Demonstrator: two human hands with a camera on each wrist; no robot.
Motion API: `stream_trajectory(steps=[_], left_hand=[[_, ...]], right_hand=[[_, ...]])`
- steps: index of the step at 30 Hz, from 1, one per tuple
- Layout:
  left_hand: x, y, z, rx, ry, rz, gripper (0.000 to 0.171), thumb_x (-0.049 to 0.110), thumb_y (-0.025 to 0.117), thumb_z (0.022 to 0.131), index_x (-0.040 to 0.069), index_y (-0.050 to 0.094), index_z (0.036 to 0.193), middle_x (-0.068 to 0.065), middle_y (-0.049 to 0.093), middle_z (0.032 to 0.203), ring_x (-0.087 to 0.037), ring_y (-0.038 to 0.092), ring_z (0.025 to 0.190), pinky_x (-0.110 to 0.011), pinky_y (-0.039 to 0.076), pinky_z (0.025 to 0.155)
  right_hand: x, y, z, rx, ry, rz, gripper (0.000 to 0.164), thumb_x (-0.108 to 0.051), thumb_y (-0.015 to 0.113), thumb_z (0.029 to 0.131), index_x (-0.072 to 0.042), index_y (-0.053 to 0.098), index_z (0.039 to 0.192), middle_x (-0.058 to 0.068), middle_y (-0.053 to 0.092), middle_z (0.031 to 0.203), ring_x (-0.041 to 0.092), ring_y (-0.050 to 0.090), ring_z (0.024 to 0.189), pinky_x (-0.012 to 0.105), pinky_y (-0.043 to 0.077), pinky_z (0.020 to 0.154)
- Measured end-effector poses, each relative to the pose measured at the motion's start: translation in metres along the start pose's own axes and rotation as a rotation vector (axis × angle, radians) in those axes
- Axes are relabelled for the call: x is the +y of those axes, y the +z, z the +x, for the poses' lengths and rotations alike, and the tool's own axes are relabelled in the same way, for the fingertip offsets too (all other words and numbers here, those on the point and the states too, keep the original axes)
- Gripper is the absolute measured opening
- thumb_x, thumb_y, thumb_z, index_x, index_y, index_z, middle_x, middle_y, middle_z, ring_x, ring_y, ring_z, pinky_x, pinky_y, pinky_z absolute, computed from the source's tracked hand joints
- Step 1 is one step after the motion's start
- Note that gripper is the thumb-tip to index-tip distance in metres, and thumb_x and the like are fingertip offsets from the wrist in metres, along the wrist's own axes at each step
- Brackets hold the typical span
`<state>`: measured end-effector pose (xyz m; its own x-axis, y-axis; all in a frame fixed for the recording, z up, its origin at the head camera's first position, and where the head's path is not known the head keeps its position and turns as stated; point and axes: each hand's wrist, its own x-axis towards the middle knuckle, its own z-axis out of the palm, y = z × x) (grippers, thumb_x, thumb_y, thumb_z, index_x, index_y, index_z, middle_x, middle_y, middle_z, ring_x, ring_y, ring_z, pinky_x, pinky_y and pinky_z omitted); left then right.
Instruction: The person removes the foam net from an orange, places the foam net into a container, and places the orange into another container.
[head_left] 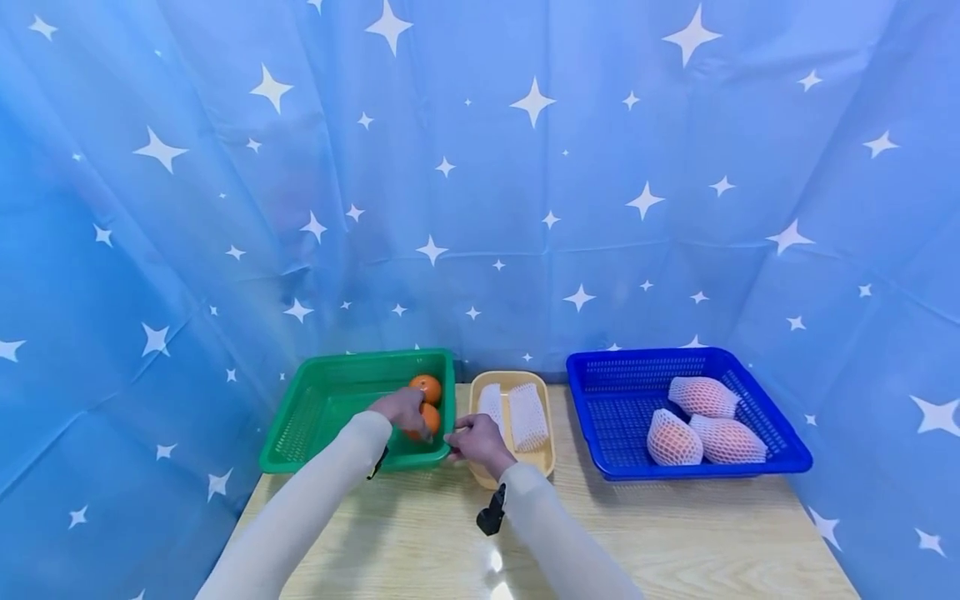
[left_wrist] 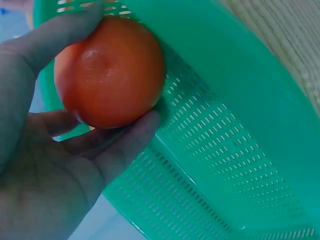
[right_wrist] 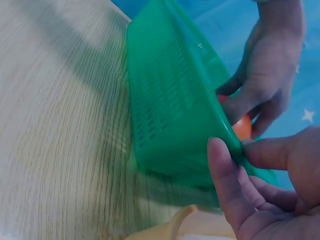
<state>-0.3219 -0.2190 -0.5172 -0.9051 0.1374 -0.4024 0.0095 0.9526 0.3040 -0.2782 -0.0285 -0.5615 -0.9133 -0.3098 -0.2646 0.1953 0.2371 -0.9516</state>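
The left hand [head_left: 402,407] is blocking a chunk of the front orange [head_left: 431,415] in the head view, and both sleeves [head_left: 307,508] run off the bottom. Right wrist cam crops most of the yellow tray [right_wrist: 172,226], btw.

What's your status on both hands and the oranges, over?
Left hand holds nearer orange inside green basket. Right hand pinches basket rim by its front right corner. Farther orange just behind; no obstruction seen.
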Motion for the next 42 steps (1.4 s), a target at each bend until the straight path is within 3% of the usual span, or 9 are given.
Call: stream_trajectory(steps=[6, 11, 20, 28, 36, 42], left_hand=[[0.005, 0.011, 0.005, -0.032, -0.056, 0.045, 0.036, 0.027, 0.088, 0.080, 0.013, 0.065, 0.105, -0.004, 0.065, 0.098, -0.024, 0.058, 0.086, -0.040, 0.055, 0.079], [0.010, 0.016, 0.001, -0.049, -0.103, 0.012, 0.033, 0.023, 0.085, 0.084, 0.015, 0.062, 0.107, -0.004, 0.062, 0.099, -0.024, 0.057, 0.088, -0.041, 0.054, 0.082], [0.002, 0.014, 0.005, -0.086, -0.093, 0.005, 0.058, 0.029, 0.086, 0.081, 0.015, 0.059, 0.130, -0.005, 0.063, 0.117, -0.025, 0.056, 0.100, -0.045, 0.054, 0.093], [-0.008, 0.011, 0.004, -0.124, -0.089, 0.013, 0.094, 0.045, 0.086, 0.080, 0.018, 0.039, 0.157, -0.010, 0.048, 0.155, -0.032, 0.050, 0.135, -0.054, 0.047, 0.110], [-0.013, 0.009, 0.008, -0.149, -0.134, -0.058, 0.106, 0.058, 0.083, 0.078, 0.019, 0.032, 0.161, -0.011, 0.039, 0.163, -0.036, 0.042, 0.144, -0.059, 0.043, 0.113], [-0.014, 0.011, 0.010, -0.129, -0.123, -0.075, 0.099, 0.063, 0.077, 0.081, 0.020, 0.035, 0.160, -0.012, 0.043, 0.159, -0.037, 0.044, 0.141, -0.063, 0.042, 0.112]], right_hand=[[0.000, 0.001, -0.001, 0.010, 0.012, -0.012, 0.042, -0.009, 0.069, 0.097, 0.010, 0.056, 0.131, 0.014, 0.068, 0.094, 0.031, 0.076, 0.079, 0.041, 0.064, 0.080], [-0.001, 0.001, -0.003, 0.015, 0.013, -0.014, 0.042, -0.010, 0.070, 0.096, 0.010, 0.056, 0.131, 0.016, 0.068, 0.097, 0.031, 0.076, 0.080, 0.042, 0.064, 0.080], [-0.003, 0.000, -0.002, 0.010, 0.010, -0.013, 0.044, -0.011, 0.070, 0.096, 0.010, 0.056, 0.133, 0.016, 0.069, 0.096, 0.034, 0.076, 0.084, 0.042, 0.064, 0.080], [-0.001, -0.001, -0.002, -0.011, 0.001, 0.004, 0.046, -0.009, 0.069, 0.097, 0.012, 0.054, 0.134, 0.024, 0.070, 0.103, 0.039, 0.076, 0.089, 0.043, 0.064, 0.080], [-0.001, -0.003, -0.002, -0.010, 0.005, 0.012, 0.044, -0.009, 0.068, 0.097, 0.011, 0.055, 0.133, 0.017, 0.069, 0.096, 0.039, 0.076, 0.091, 0.043, 0.064, 0.081], [-0.001, -0.002, -0.001, -0.009, 0.004, 0.006, 0.044, -0.009, 0.069, 0.096, 0.012, 0.055, 0.133, 0.018, 0.069, 0.098, 0.039, 0.076, 0.090, 0.041, 0.064, 0.081]])
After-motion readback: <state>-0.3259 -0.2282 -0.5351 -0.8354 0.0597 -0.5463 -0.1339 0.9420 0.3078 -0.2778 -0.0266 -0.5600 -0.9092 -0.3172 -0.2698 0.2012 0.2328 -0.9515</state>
